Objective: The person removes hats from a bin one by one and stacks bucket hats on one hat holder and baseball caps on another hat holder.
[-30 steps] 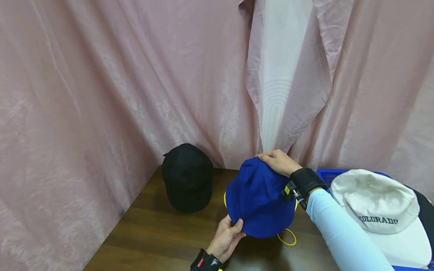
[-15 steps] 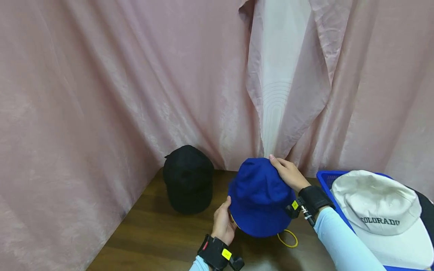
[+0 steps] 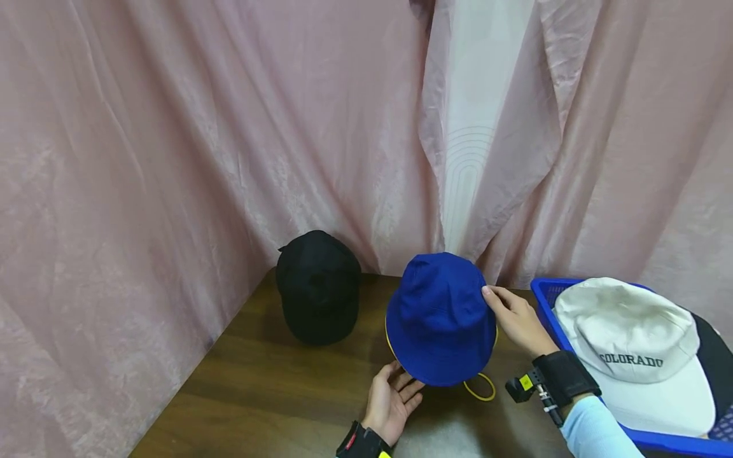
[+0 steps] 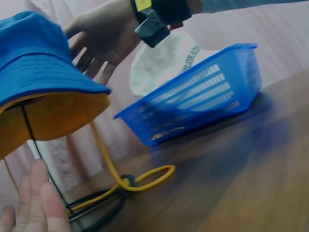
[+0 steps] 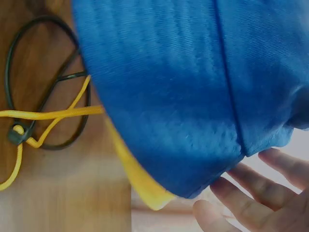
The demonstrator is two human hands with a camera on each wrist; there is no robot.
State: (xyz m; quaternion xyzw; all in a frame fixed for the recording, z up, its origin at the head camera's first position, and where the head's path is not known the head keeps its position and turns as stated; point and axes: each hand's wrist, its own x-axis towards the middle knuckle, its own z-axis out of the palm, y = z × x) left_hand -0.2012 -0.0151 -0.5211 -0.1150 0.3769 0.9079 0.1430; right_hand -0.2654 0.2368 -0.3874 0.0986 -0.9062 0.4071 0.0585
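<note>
A blue bucket hat (image 3: 438, 318) with a yellow lining sits on the brown table (image 3: 275, 394), its front brim raised. Its yellow cord (image 3: 481, 386) and a black cord (image 5: 48, 87) trail on the wood below it. My left hand (image 3: 395, 397) lies palm up just under the front brim, fingers (image 4: 43, 203) straight and holding nothing. My right hand (image 3: 512, 315) is at the hat's right side, its straight fingers (image 5: 256, 193) at the crown's edge. The left wrist view shows the hat (image 4: 38, 63) from below.
A black cap (image 3: 317, 286) sits at the back left of the table. A blue basket (image 3: 544, 289) on the right holds a white cap (image 3: 630, 343) lettered COLORADO. Pink curtains (image 3: 172, 159) close in the back and left.
My left hand has let go of the brim and now lies open beneath it. My right hand has slid from the top of the crown down to its right side.
</note>
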